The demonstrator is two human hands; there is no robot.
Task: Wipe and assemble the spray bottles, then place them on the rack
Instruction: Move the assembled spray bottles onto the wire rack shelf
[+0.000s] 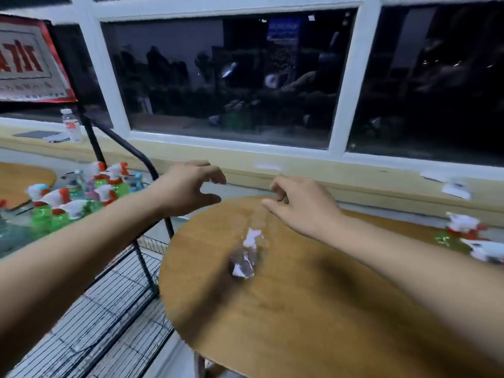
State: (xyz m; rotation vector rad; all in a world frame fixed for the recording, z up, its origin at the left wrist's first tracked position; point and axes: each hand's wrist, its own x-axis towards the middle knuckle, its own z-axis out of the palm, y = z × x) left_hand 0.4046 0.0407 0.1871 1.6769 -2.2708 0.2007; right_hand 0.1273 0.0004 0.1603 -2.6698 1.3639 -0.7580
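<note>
- Your left grip [191, 186] hovers in the middle of the frame, above the far rim of the bench [313, 317]. Its fingers are loosely curved, the thumb is spread apart from them, and it holds nothing.
- Your right grip [302, 203] hovers just to the right of it, also over the far rim. Its fingers are loosely bent, its thumb points toward the left grip, and it is empty too.
- The two grips are near each other but apart.
- Below the gap between them, a small clear-and-white thing [246, 255] lies on the bench, too blurred to name.
- At centre left of the frame, a cluster of bottles [81, 195] stands on the rack [148, 268]. They have green bodies with red-and-white spray heads.
- At the right edge, a few more bottles [463, 236] are on the bench, blurred.
- At upper left, a water bottle [71, 125] stands upright on the sill, below a red-bordered sign [27, 58].
- A dark window [231, 77] fills the top of the frame.
</note>
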